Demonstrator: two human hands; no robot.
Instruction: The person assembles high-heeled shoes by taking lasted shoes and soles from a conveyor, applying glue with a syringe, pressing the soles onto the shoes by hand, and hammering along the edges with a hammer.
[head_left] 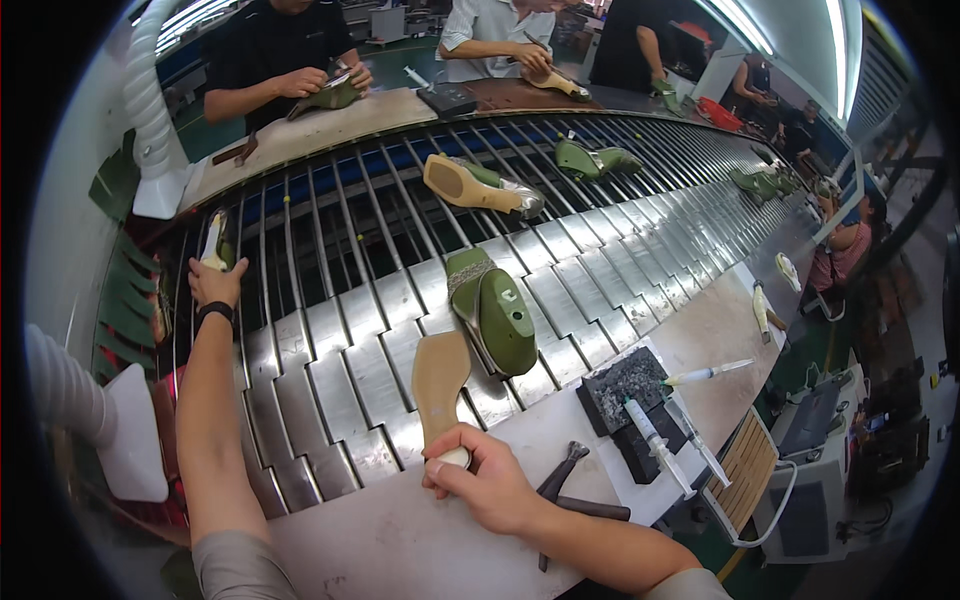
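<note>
My right hand [490, 485] pinches the narrow heel end of a tan shoe sole [440, 370], whose broad toe part points away over the metal conveyor. Just beyond it a green shoe last [505, 320] with a glittery strap lies on the slats. At the far left my left arm is stretched out, and my left hand [217, 280] has thumb and fingers around the near end of a pale-soled shoe [216, 240] on the rollers. A hammer [568, 465] with a dark handle rests on the bench beside my right wrist.
Further along the conveyor [400, 330] lie a tan-soled shoe [475, 187] and green lasts [598, 160]. Right of the hammer, syringes [655, 440] rest against a black block [625, 385]. White ducts [75, 400] stand at left. Co-workers handle shoes across the conveyor.
</note>
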